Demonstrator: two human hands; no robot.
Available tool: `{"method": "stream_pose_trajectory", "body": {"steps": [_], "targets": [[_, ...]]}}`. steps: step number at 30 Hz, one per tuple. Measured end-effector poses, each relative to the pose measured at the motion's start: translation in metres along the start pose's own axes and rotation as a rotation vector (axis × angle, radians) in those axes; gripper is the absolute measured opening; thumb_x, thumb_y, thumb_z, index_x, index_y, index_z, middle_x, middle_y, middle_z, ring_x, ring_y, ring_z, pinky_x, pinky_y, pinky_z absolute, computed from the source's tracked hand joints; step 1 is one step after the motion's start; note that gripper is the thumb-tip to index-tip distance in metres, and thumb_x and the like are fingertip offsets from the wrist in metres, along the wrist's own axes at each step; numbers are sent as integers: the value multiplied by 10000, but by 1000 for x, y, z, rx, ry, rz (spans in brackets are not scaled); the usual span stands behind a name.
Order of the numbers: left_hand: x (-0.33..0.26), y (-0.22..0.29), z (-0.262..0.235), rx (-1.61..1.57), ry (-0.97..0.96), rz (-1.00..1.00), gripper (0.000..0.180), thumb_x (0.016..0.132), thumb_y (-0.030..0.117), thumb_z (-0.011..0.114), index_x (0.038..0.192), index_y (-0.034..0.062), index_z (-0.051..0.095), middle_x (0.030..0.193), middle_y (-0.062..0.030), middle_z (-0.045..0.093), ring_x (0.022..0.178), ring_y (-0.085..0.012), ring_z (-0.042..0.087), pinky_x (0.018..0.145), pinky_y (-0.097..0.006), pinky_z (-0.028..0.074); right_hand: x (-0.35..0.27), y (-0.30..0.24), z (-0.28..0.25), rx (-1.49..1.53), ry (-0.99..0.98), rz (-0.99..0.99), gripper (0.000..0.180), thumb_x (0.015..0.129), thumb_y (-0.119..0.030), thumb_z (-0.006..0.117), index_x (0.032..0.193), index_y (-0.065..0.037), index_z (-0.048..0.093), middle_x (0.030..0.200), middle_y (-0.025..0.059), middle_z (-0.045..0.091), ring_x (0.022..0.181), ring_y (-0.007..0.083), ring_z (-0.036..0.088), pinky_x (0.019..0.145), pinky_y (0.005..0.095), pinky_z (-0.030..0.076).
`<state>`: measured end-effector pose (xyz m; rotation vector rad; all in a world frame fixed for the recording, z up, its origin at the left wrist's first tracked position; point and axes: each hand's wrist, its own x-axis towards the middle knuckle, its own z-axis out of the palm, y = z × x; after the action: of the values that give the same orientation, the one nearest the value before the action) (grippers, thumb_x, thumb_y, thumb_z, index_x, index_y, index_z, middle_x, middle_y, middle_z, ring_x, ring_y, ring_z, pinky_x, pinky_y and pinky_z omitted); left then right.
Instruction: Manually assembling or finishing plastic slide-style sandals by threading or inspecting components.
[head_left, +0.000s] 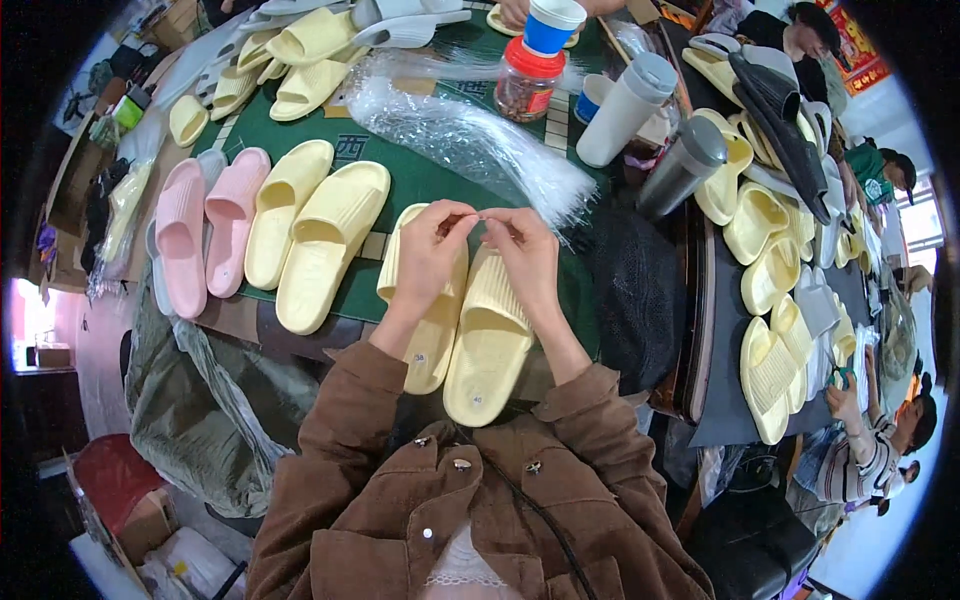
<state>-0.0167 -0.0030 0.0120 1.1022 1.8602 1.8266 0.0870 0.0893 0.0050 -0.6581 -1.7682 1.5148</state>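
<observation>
Above a pair of pale yellow slide slippers, my two hands meet with fingertips almost touching. The fingers of my left hand (432, 248) are pinched together, and so are those of my right hand (524, 255). Something tiny may be between them, too small to make out. Below lie the left yellow slipper (430, 345) and the right yellow slipper (487, 352), side by side with toes pointing away, heels towards me. My hands and wrists partly cover them. Just beyond my fingers lies a bundle of clear plastic strands (470, 140).
Yellow slippers (335, 245) and pink slippers (183, 240) lie at left on the green mat (420, 180). A red-lidded jar (530, 85), a white bottle (625, 110) and a grey tumbler (685, 165) stand far right. More slippers (775, 370) cover the right-hand table; several people work nearby.
</observation>
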Motion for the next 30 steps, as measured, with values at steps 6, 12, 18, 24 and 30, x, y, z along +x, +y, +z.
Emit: {"method": "stream_pose_trajectory", "body": {"steps": [6, 12, 18, 24, 30], "targets": [[-2, -6, 2, 21, -56, -37, 106, 858, 77, 628, 908, -17, 632, 692, -29, 600, 629, -68, 540, 574, -223, 437, -3, -5, 3, -29, 16, 27, 137, 859, -20, 617, 982, 6, 672, 861, 96, 633, 713, 142, 659, 626, 252, 534], [-2, -9, 2, 4, -67, -78, 112, 882, 78, 605, 938, -12, 639, 751, 15, 600, 651, -29, 495, 568, -195, 403, -3, -12, 3, -112, 12, -80, 129, 851, -11, 622, 972, 17, 659, 847, 93, 644, 711, 144, 660, 630, 253, 533], [0, -7, -1, 7, -41, -72, 120, 886, 90, 595, 937, -17, 617, 780, -53, 630, 687, -89, 575, 622, -240, 458, -3, -9, 2, -75, -1, 53, 105, 840, 2, 619, 942, 22, 636, 853, 99, 634, 714, 157, 661, 628, 260, 529], [0, -6, -1, -4, -62, -84, 117, 887, 92, 589, 926, -16, 613, 767, -58, 626, 674, -101, 570, 619, -244, 453, -3, -10, 3, -91, 44, 23, 87, 827, 11, 631, 913, 24, 633, 842, 99, 622, 712, 168, 663, 630, 276, 532], [1, -2, -1, 24, -131, -50, 96, 885, 74, 580, 910, -15, 607, 748, -57, 612, 672, -97, 563, 611, -241, 445, -3, -7, 1, -147, 34, -51, 81, 826, 12, 628, 906, 29, 631, 840, 100, 621, 712, 171, 662, 639, 277, 533]]}}
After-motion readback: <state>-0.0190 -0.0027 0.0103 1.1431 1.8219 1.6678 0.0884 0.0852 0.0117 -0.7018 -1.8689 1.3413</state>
